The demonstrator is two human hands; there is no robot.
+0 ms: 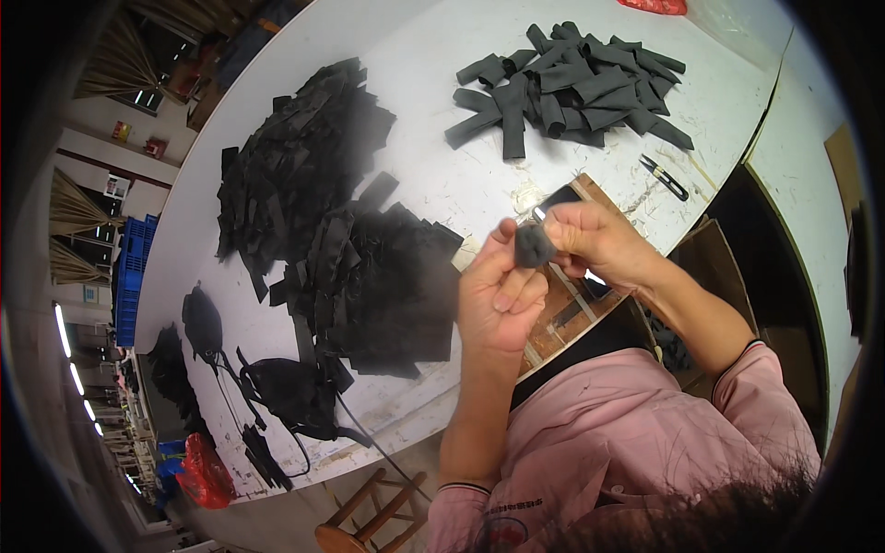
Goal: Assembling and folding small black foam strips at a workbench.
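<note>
A small dark fabric piece [533, 247] is held up between both hands, in front of my body at the table's near edge. My left hand [503, 293] pinches it from the left, the fingers curled. From the right, my right hand [595, 241] grips its upper edge with thumb and fingers. A small shiny bit shows at the right fingertips, too small to name. Beyond the hands lies a loose pile of rolled black fabric tubes [576, 85]. Thread snips [664, 177] rest on the table to the right of the hands.
Large heaps of flat black fabric pieces [304, 175] cover the left of the white table [419, 83]. Black bag-like items with straps [290, 396] lie at the left end near a red plastic bag [206, 472]. A wooden stool [369, 516] stands below the table edge.
</note>
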